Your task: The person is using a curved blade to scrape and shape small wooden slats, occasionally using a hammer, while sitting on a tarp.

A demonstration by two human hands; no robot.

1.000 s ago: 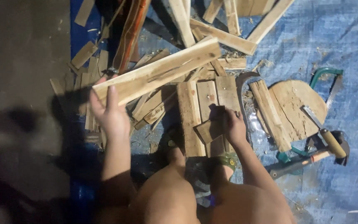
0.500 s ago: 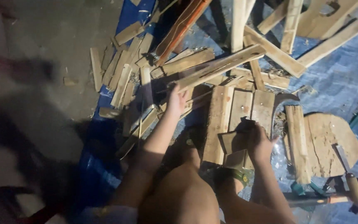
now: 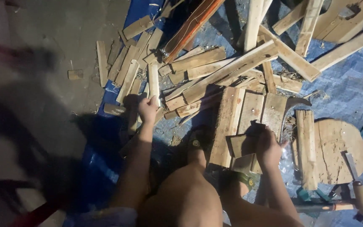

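Here, two hands [image 3: 148, 108], two wood pieces [image 3: 153, 84].

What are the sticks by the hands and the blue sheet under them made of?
The sticks look like rough, unpainted wood: pale, with grain lines and splintery edges. The blue sheet seems to be a plastic tarp, since it is crinkled and slightly shiny.

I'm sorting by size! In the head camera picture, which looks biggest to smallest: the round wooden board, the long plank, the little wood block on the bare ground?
1. Long plank
2. Round wooden board, shorter but wider, so it's close
3. Little wood block
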